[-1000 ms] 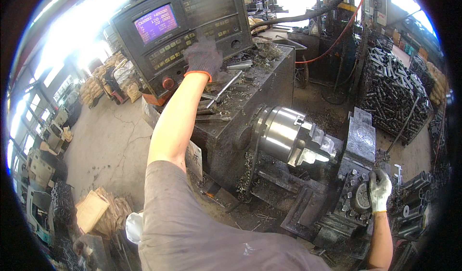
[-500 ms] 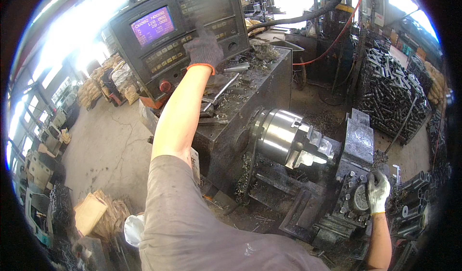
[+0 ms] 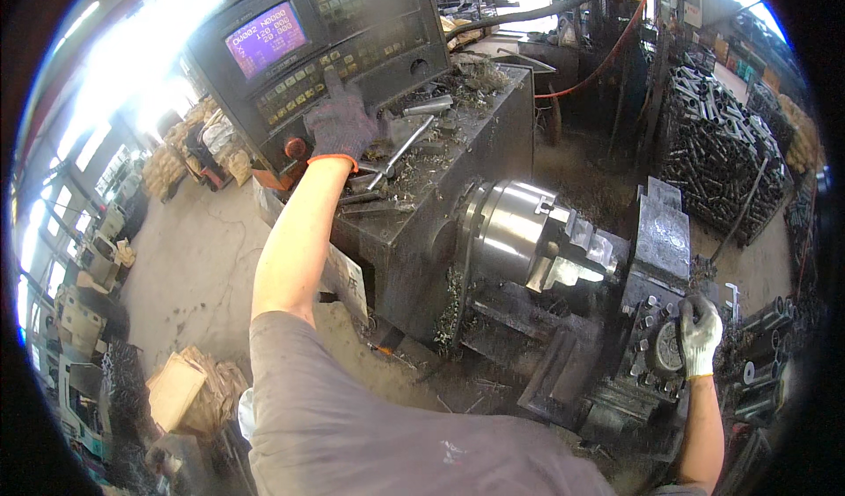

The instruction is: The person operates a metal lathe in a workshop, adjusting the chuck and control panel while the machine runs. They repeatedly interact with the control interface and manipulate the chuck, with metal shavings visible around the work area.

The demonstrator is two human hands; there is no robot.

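Filling the upper left, the control panel [image 3: 317, 34] outsizes the chuck [image 3: 512, 227] and, rightward, the tool post [image 3: 667, 346]. The left hand [image 3: 341, 126] extends one finger at the keys [image 3: 290, 93], others unclear; the right hand [image 3: 701, 327] curls at the tool post, grip unclear.

Chuck [image 3: 510, 227] as landmark. Directly left: headstock [image 3: 405, 258], wrench [image 3: 407, 150] lying on top. Panel [image 3: 315, 49] left and beyond, left hand [image 3: 341, 129] before it. To right, nearer: tool post [image 3: 666, 348], right hand [image 3: 701, 333] at it; tubes [image 3: 766, 315] farther right. Parts pile [image 3: 717, 148] right, behind. Cardboard [image 3: 180, 390] well left, nearer.
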